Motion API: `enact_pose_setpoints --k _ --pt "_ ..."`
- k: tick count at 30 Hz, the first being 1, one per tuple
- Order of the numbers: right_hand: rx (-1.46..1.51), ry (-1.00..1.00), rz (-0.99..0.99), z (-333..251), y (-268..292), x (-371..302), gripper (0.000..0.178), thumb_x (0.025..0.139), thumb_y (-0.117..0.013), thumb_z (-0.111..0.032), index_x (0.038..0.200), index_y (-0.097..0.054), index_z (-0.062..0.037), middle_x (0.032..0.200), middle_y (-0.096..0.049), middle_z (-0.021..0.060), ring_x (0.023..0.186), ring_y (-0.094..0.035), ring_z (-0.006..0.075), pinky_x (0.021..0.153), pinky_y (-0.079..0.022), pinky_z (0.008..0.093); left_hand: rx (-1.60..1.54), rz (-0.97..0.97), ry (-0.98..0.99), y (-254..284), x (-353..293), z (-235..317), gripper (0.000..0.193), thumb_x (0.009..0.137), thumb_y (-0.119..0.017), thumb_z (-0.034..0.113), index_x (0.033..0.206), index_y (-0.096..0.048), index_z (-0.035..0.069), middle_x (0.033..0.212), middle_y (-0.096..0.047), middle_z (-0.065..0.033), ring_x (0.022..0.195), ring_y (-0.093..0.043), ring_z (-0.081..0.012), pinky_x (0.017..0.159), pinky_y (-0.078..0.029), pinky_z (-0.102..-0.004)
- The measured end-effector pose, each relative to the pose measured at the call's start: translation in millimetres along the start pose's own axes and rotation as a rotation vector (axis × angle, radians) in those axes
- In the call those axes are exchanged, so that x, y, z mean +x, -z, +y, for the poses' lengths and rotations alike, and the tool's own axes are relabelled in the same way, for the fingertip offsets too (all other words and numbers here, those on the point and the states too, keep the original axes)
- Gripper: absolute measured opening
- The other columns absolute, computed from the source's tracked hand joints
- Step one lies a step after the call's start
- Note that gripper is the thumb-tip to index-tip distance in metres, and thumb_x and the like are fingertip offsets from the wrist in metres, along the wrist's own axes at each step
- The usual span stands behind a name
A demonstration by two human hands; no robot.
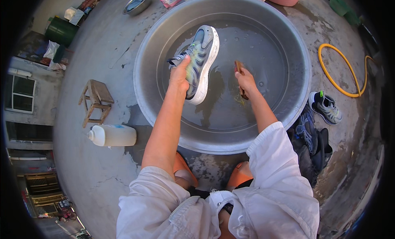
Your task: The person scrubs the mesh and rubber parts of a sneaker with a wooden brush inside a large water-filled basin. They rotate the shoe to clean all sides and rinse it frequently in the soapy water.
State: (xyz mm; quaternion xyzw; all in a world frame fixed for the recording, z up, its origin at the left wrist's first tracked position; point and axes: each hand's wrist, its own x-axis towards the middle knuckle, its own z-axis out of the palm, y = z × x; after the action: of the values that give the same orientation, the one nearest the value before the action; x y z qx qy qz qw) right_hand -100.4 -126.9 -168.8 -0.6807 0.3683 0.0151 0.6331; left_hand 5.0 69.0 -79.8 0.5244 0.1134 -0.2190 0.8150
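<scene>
Concrete ground (105, 62) surrounded a wide metal basin (149, 74). Over its left half, a grey-yellow sneaker (199, 60), clamped in the left hand (178, 76), pointed its toe toward the basin's far rim, sole edge facing right; over its right half, apart, the right hand (247, 80) clasped a brown brush (243, 93).

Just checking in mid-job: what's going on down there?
A person is handling a shoe over a wide, round, grey metal tub with shallow, murky water in it. The left hand holds a grey, white-soled sneaker with yellow-green patches. The right hand grips what looks like a brown wooden brush, apart from the sneaker. A similar grey shoe sits on the ground right of the tub.
</scene>
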Motion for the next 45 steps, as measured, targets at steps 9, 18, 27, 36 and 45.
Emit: enact_pose_setpoints --k 9,18,27,36,45 --pt "-0.407 0.511 0.135 -88.0 -39.5 -92.6 0.043 0.095 -0.037 -0.035 0.136 -0.038 -0.0256 0.110 -0.060 0.0185 0.096 -0.059 0.0369 0.084 -0.045 0.0414 0.140 -0.065 -0.046 -18.1 -13.1 -4.2 0.032 0.076 -0.071 0.007 0.105 -0.060 -0.002 0.100 -0.064 -0.0123 0.087 -0.063 -0.0240 0.078 -0.050 -0.0373" --pt "-0.278 0.449 0.242 -95.5 -15.5 -78.8 0.045 0.095 -0.032 -0.037 0.139 -0.032 -0.0250 0.103 -0.063 0.0197 0.091 -0.061 0.0390 0.081 -0.046 0.0441 0.017 -0.181 0.017 -20.5 -20.1 -0.2 0.029 0.078 -0.069 0.009 0.104 -0.059 0.000 0.100 -0.063 -0.0106 0.091 -0.062 -0.0243 0.082 -0.049 -0.0372" --pt "-0.166 0.345 0.340 -113.7 10.4 -54.7 0.046 0.095 -0.030 -0.036 0.139 -0.033 -0.0203 0.106 -0.062 0.0182 0.095 -0.059 0.0376 0.083 -0.045 0.0448 0.253 -0.223 -0.080 -23.8 -37.3 -8.2 0.031 0.078 -0.069 0.007 0.106 -0.058 0.000 0.097 -0.064 -0.0104 0.086 -0.064 -0.0239 0.079 -0.052 -0.0355" --pt "-0.333 0.415 0.122 -112.7 -19.9 -95.5 0.046 0.095 -0.033 -0.038 0.138 -0.034 -0.0228 0.106 -0.062 0.0191 0.097 -0.059 0.0373 0.085 -0.044 0.0427 0.074 -0.273 0.051 -14.6 -26.0 13.3 0.024 0.080 -0.064 0.007 0.103 -0.060 -0.002 0.097 -0.065 -0.0125 0.086 -0.065 -0.0241 0.077 -0.053 -0.0359" --pt "-0.300 0.495 0.159 -91.7 -20.1 -91.1 0.049 0.095 -0.030 -0.038 0.140 -0.027 -0.0199 0.103 -0.062 0.0205 0.090 -0.060 0.0406 0.080 -0.045 0.0477 0.036 -0.223 0.042 -18.0 -19.7 15.2 0.025 0.081 -0.063 0.009 0.103 -0.060 -0.002 0.099 -0.065 -0.0134 0.091 -0.064 -0.0255 0.081 -0.052 -0.0379"
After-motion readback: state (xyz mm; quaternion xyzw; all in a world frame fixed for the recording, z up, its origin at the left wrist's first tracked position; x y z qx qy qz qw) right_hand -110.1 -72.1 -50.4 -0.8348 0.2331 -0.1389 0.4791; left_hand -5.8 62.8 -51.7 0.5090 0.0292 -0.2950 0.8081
